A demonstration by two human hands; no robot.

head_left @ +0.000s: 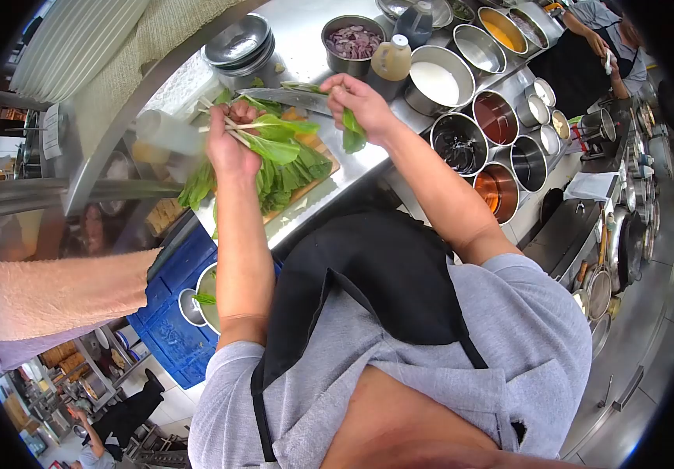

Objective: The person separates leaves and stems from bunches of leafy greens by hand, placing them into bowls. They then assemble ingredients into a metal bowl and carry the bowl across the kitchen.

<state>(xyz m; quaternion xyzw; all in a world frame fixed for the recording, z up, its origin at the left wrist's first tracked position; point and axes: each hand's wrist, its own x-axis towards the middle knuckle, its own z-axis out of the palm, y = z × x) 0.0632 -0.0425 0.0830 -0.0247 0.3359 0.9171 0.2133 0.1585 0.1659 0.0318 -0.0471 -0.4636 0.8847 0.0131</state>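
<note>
A: What is the left hand [235, 147] doing?
B: It is closed around a bunch of greens [274, 147]. The pale stems poke out at the top, and the green leaves hang over to the side.

A: And the right hand [366, 111]?
B: It is closed too, around the end of a big knife [290, 98]. The handle is hidden in the fingers. The blade points across to the left hand. A green leaf [353, 131] hangs just under the right hand.

A: Where are the greens?
B: Up over the cutting board [329, 159]. More leaves [294, 178] lie in a pile on it, below the left hand.

A: What is near?
B: A pot of chopped purple onion [355, 41], a brown bottle [389, 61] and a pot of white stuff [433, 84]. They stand past the right hand. Shiny bowls [237, 39] sit in a stack past the left hand.
</note>
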